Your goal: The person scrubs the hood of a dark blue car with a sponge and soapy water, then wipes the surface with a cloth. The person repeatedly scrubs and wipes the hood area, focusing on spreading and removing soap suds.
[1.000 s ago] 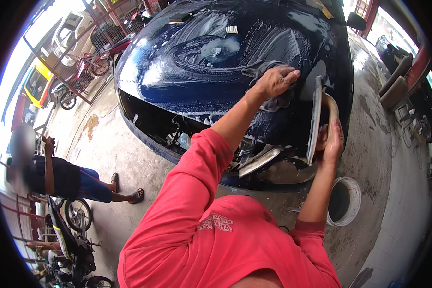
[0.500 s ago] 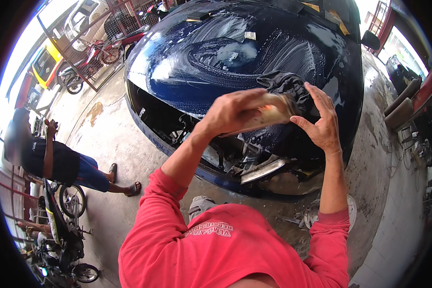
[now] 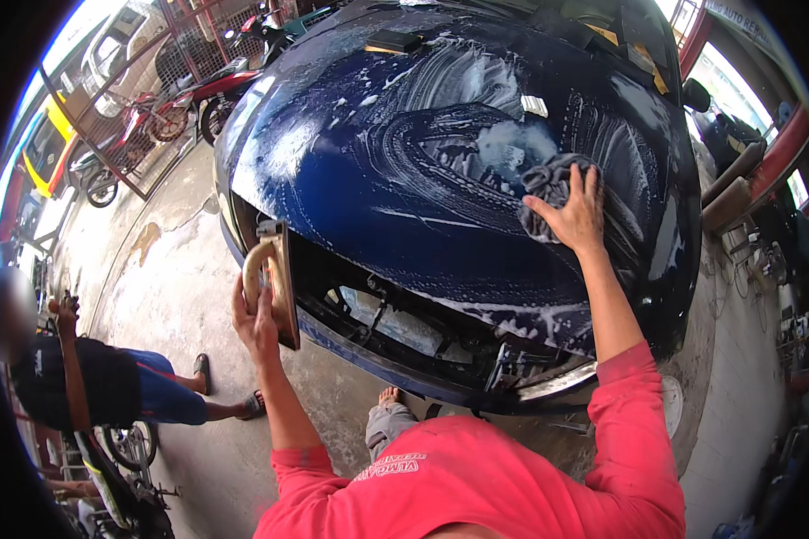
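My left hand (image 3: 257,325) is closed on the handle of a flat hand sanding board (image 3: 283,292), a pale block with a dark clip at its far end. It is held upright in the air off the car's front left corner. On the right, my right hand (image 3: 579,220) lies over a wet grey rag (image 3: 548,180), its fingers spread and pressing the bunched cloth on the dark blue car hood (image 3: 333,198). Milky suds in curved streaks cover much of the hood around the rag.
A small white block (image 3: 534,106) and a dark sanding block (image 3: 394,41) rest on the hood. Below the hood's front edge is an open gap (image 3: 386,314) showing bare parts. At left stands another person (image 3: 81,377) near a motorcycle (image 3: 108,476); red motorbikes (image 3: 153,117) are parked behind.
My hands have moved apart. The left has carried the sanding board leftward, clear of the hood; the right has set the rag down on the hood.
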{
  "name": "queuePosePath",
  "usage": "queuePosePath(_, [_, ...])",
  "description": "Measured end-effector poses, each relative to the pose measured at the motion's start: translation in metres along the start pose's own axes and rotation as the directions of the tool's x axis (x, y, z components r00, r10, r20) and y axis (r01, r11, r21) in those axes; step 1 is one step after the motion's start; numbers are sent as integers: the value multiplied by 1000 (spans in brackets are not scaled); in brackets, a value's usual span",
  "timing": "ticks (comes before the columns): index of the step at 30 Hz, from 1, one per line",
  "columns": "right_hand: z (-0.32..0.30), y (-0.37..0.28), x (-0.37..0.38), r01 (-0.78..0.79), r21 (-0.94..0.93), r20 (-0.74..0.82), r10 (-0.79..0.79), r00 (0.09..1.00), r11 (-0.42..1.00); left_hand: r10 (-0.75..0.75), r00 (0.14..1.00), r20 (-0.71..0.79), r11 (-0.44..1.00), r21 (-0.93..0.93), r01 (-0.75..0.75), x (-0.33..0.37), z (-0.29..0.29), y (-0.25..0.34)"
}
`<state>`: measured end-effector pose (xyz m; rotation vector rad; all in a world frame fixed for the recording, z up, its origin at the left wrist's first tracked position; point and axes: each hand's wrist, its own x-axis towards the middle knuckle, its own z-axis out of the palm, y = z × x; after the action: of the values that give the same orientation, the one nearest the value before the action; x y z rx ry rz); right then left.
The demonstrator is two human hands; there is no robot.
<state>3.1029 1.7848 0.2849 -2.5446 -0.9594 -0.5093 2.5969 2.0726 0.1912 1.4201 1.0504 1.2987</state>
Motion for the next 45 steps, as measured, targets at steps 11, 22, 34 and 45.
queuePosePath(11, [153, -369, 101, 369, 167, 117, -390, 913, 914, -152, 980, 126, 988, -5, 154, 14, -92, -89])
queuePosePath(22, [78, -276, -15, 397, 245, -15, -406, 914, 885, 18, 990, 140, 999, -35, -13, 61, -53, -24])
queuePosePath(34, [-74, -32, -50, -170, -342, 42, 196, 980, 924, 343, 912, 226, 891, 230, -392, 157, 83, 40])
queuePosePath(45, [93, -225, 85, 189, -115, 280, -150, 948, 975, 281, 926, 252, 867, 347, -358, 160, 124, 31])
